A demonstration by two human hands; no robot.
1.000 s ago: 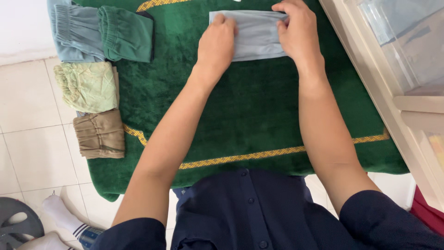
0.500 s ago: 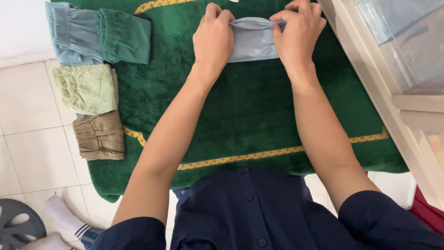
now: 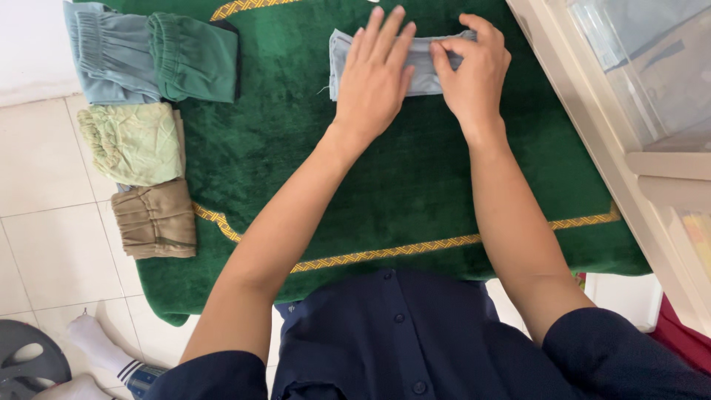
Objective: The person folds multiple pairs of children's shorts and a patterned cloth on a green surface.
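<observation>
On the mat (image 3: pixel 415 192), at twelve o'clock: folded cloth (image 3: pixel 424 65). At ten o'clock: two folded garments (image 3: pixel 152 58). At nine o'clock: two more (image 3: pixel 144 178), overhanging the floor (image 3: pixel 44 222).

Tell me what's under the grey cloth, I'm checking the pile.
The green rug lies under the grey cloth. The left hand and right hand cover its middle, so anything there is hidden.

Five folded garments are counted: one grey-blue piece (image 3: pixel 422 63) under both hands, four stacked well left of them. One green rug (image 3: pixel 400 185).
</observation>
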